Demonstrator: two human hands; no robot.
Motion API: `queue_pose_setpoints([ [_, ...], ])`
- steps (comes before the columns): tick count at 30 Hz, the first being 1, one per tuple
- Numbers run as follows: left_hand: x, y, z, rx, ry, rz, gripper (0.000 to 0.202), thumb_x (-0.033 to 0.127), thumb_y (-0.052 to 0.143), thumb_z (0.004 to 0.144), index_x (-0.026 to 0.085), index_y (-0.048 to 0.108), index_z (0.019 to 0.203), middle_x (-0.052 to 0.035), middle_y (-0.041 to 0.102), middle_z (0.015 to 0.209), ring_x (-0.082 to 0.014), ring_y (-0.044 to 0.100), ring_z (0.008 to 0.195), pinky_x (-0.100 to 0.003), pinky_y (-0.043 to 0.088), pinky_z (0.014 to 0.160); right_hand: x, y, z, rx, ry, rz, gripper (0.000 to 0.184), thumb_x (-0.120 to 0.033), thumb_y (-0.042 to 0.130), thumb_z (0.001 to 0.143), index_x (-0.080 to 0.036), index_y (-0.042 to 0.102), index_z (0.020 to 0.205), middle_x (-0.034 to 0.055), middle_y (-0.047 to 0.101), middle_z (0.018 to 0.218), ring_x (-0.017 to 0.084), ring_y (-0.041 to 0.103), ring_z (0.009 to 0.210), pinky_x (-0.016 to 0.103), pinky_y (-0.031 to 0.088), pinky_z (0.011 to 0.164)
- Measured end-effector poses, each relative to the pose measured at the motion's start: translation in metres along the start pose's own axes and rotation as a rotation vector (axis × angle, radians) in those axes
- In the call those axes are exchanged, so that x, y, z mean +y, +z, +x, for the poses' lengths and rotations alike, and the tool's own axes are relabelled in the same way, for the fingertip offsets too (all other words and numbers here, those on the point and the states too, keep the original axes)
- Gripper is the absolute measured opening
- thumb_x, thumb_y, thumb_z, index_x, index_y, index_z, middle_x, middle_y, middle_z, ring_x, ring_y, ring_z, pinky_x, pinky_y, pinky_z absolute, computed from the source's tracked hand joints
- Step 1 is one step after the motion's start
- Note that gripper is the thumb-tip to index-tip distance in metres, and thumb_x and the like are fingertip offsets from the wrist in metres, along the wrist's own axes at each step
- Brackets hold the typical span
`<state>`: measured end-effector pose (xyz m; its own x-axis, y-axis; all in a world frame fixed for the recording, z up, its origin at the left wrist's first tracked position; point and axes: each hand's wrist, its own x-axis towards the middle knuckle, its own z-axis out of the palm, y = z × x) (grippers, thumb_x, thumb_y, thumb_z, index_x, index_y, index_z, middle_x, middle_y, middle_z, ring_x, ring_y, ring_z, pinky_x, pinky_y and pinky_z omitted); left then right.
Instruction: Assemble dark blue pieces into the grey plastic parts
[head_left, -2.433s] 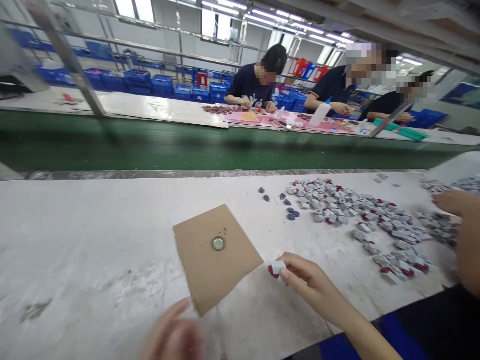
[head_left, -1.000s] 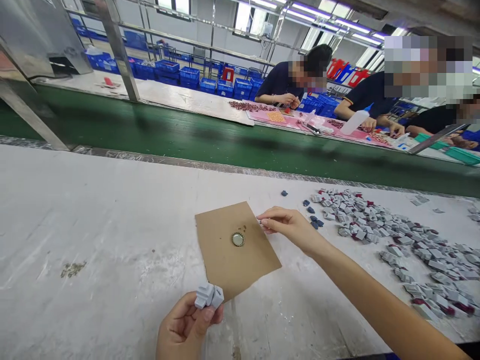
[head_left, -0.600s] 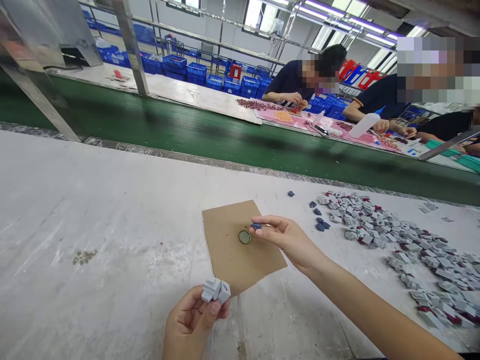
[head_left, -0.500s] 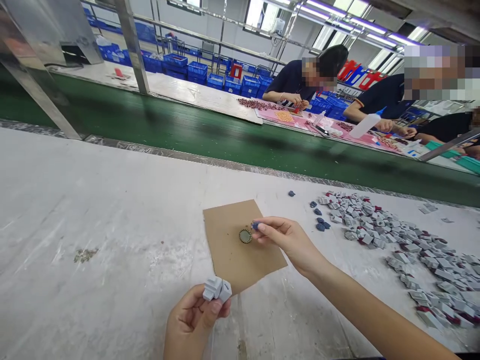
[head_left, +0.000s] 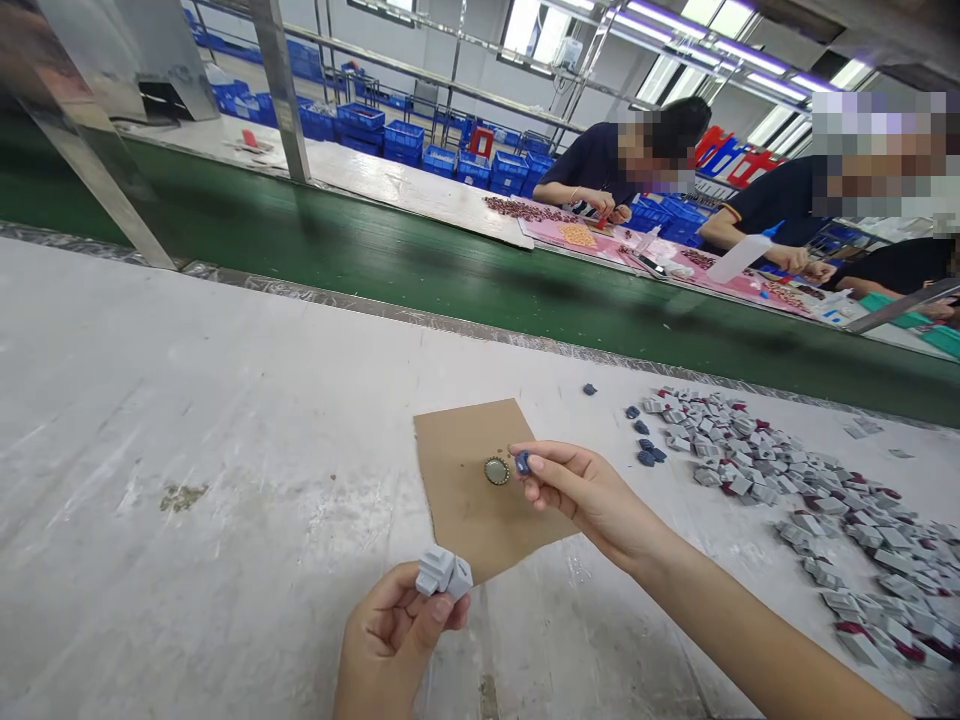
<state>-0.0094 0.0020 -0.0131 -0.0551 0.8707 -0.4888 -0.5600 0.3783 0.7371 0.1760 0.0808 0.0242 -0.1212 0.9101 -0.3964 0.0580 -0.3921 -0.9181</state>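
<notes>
Close to the table's near edge, my left hand (head_left: 409, 625) pinches a light grey blocky piece (head_left: 444, 572) with a stepped shape between thumb and fingers. Over the cardboard sheet (head_left: 469, 520), my right hand (head_left: 574, 485) grips a small dark blue piece (head_left: 522, 462) at its fingertips. A round bottle cap (head_left: 496, 471) with a dark crimped rim lies on the cardboard, just left of the blue piece. Several similar dark blue pieces (head_left: 647, 455) rest on the table beyond my right hand.
A wide spread of grey and dark red blocky pieces (head_left: 757, 450) covers the table at right. Behind runs a green conveyor belt (head_left: 390, 255). Across it, co-workers (head_left: 600, 170) sit at a pink-covered bench (head_left: 551, 232). A metal post (head_left: 281, 90) rises at the left.
My right hand has turned slightly, showing more of the dark blue piece, which sits a little farther from the cap. The whole view has shifted slightly. My left hand keeps its hold.
</notes>
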Motion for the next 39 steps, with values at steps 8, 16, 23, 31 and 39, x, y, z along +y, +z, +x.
queue_pose_setpoints([
  [8,0.000,0.001,-0.001,-0.008,0.012,-0.011,0.027,0.040,0.083,0.051,0.018,0.072,0.064,-0.0012,0.067,0.059,-0.0124,0.060,0.057,-0.018,0.052,0.056,0.022,0.000,0.016,0.196,-0.505,-0.948,0.022,-0.026,0.047,0.085,-0.020,0.061,0.101,0.0056,0.066,0.079,0.017,0.060,0.067,0.031,0.048,0.059],
  [16,-0.001,-0.001,0.000,-0.024,0.027,-0.004,0.026,0.039,0.082,0.054,0.018,0.071,0.063,-0.0008,0.065,0.056,-0.0125,0.061,0.057,-0.017,0.051,0.056,0.027,0.000,0.020,0.148,-0.599,-1.058,0.022,-0.025,0.043,0.088,-0.021,0.064,0.088,0.0065,0.066,0.078,0.019,0.060,0.070,0.030,0.046,0.059],
  [23,-0.002,-0.002,0.001,-0.045,0.022,-0.042,0.022,0.032,0.082,0.055,0.018,0.070,0.065,-0.0011,0.069,0.060,-0.0120,0.063,0.058,-0.016,0.051,0.055,0.002,0.026,-0.015,0.132,-0.369,-0.565,0.016,-0.033,0.062,0.078,-0.023,0.068,0.089,0.0045,0.071,0.079,0.019,0.064,0.069,0.030,0.051,0.057],
  [31,0.002,-0.001,-0.001,-0.055,0.035,0.012,0.020,0.032,0.080,0.059,0.017,0.070,0.067,-0.0009,0.069,0.062,-0.0124,0.065,0.062,-0.015,0.051,0.057,0.000,0.046,-0.035,-0.044,-0.489,-0.569,0.017,-0.026,0.060,0.081,-0.020,0.070,0.093,0.0047,0.068,0.071,0.012,0.050,0.049,0.026,0.042,0.045],
  [39,-0.001,-0.003,0.000,-0.059,0.032,-0.002,0.020,0.029,0.080,0.059,0.016,0.068,0.067,-0.0018,0.069,0.063,-0.0125,0.063,0.061,-0.017,0.050,0.058,0.004,0.048,-0.034,-0.063,-0.482,-0.587,0.015,-0.027,0.059,0.081,-0.022,0.069,0.091,0.0044,0.068,0.072,0.014,0.056,0.056,0.026,0.042,0.045],
])
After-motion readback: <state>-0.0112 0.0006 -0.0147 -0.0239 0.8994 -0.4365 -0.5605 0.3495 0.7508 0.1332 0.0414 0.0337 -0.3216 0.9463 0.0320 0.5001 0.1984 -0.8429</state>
